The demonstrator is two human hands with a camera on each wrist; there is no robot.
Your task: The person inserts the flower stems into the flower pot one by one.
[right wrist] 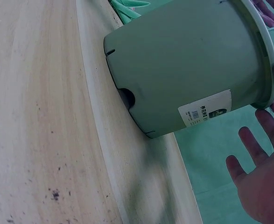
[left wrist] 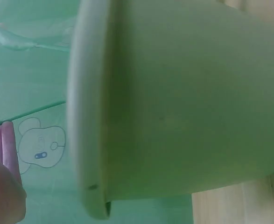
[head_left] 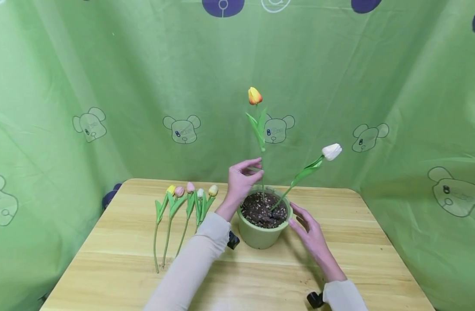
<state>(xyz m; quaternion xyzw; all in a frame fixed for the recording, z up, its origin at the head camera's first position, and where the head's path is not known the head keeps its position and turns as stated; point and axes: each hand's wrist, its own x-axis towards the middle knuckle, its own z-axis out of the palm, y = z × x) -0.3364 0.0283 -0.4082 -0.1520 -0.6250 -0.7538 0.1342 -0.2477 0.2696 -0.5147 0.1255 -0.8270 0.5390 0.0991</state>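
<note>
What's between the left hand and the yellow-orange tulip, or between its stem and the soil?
Nothing visible. The left hand pinches the stem of the yellow-orange tulip directly, and it runs unobstructed down to the soil in the green pot. The white tulip leans away to the right; the right hand is off that line.

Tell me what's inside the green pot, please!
Inside the pot is dark soil with pale specks. The orange-yellow flower and white flower have stems reaching down to it. The soil hides the pot's inside bottom and any buried stem ends.
</note>
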